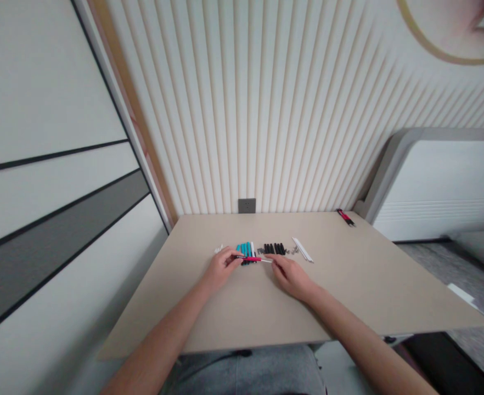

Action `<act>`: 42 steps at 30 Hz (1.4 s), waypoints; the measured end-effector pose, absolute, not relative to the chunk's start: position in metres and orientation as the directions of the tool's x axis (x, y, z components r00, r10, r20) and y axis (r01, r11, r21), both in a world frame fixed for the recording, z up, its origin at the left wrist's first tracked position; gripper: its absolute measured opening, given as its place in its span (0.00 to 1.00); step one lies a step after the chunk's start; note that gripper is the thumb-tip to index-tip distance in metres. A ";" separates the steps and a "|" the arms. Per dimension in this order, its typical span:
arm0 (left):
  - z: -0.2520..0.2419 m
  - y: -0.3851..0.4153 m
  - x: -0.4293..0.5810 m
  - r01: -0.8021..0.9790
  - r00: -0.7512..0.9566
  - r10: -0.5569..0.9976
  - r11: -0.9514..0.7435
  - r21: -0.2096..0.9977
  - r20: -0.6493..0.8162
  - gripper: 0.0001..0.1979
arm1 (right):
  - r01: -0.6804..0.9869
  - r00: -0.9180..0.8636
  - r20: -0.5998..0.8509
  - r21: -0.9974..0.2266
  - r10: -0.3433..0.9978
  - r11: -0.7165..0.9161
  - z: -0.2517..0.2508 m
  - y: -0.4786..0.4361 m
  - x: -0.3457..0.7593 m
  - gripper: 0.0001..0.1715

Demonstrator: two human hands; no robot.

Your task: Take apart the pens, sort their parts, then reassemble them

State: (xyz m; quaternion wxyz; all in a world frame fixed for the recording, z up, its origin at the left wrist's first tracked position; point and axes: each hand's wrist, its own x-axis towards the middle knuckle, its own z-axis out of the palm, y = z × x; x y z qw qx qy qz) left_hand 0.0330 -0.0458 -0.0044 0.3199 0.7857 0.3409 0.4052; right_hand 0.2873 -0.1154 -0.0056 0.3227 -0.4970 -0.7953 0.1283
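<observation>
slim red pen [253,259] lying crosswise between both hands, low over the beige tabletop [361,285]; left hand [223,265] closed on its near end, thumb and fingertips pinching the barrel, a grip apparently meant to steady the pen; right hand [291,277] only half curled, fingertips at the white tip [268,260] on the far end, any firm hold impossible to tell from this view; pen therefore right at both hands, running from the left hand's fingers across to the right hand's fingertips; teal pen barrels [245,250] side by side at about 1 o'clock from the left hand, just beyond its fingers; black barrels [246,263] partly hidden under those same fingers, close against the teal row; black pen barrels [275,248] in a tight row at about 12 o'clock from the right hand; small metal fittings [293,250] in a loose scatter just right of that row, with more at its left; white plastic strips [302,249] slanting at about 1 o'clock from the right hand; small white scrap [219,249] at about 11 o'clock from the left hand; parts seemingly grouped by kind and colour, all within easy reach of both hands; red-and-black pen [345,217] apart from the rest, at the far edge of the tabletop, around 1 o'clock.
</observation>
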 end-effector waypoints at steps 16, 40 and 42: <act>-0.001 -0.051 0.030 0.321 0.446 0.815 -0.531 0.784 0.369 0.11 | 0.729 -0.329 0.496 -0.407 0.803 0.550 -0.020 -0.116 0.283 0.15; -0.002 -0.055 0.034 0.165 0.435 0.878 -0.294 0.941 0.198 0.17 | 0.775 -0.429 0.641 -0.101 0.636 0.624 -0.022 -0.112 0.283 0.09; -0.001 -0.055 0.036 0.142 0.394 0.899 -0.266 0.953 0.192 0.17 | 0.812 -0.372 0.652 -0.116 0.661 0.572 -0.021 -0.110 0.284 0.08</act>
